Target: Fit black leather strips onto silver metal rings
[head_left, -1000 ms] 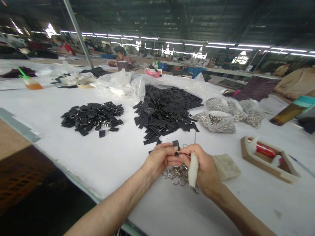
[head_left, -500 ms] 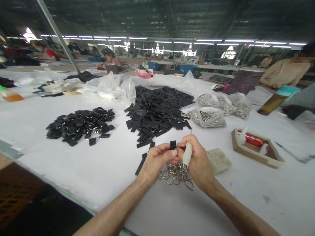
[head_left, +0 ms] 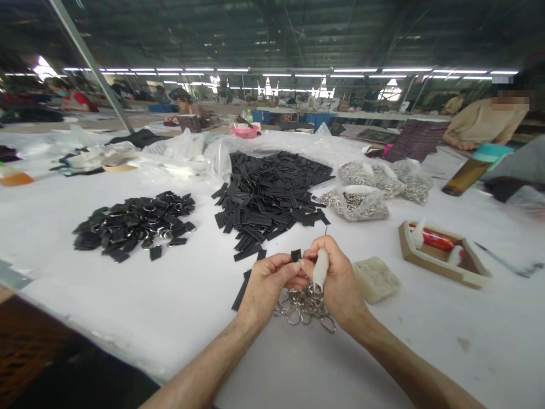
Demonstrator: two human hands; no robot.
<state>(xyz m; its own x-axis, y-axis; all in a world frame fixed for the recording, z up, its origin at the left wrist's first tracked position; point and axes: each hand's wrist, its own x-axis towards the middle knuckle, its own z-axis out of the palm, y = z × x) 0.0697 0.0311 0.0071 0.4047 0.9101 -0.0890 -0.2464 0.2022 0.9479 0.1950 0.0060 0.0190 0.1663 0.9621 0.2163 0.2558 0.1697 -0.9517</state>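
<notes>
My left hand (head_left: 264,284) pinches a small folded black strap (head_left: 296,255) between thumb and fingers. Wrapped around the pale handle of an awl-like tool (head_left: 321,270) is my right hand (head_left: 343,284); its thin metal tip points up and away. The right fingertips meet the left ones beside the strap, and whether a ring sits in the fold is hidden. Loose metal rings (head_left: 303,311) lie on the table just under both hands. Beyond them spreads a big heap of flat black strips (head_left: 272,196). A smaller pile of folded black tabs with rings (head_left: 131,224) lies to the left.
Right of my hands sit a yellowish block (head_left: 377,279) and a cardboard tray (head_left: 445,270) holding a red tube. Clear bags of rings (head_left: 357,204) stand behind, near a teal-lidded bottle (head_left: 474,170). Plastic sheeting (head_left: 183,153) lies at the back left. A co-worker (head_left: 485,122) is at far right.
The view has shifted slightly. Both hands stay together over the rings, still holding the strap and the tool; the fingers have moved only a little.
</notes>
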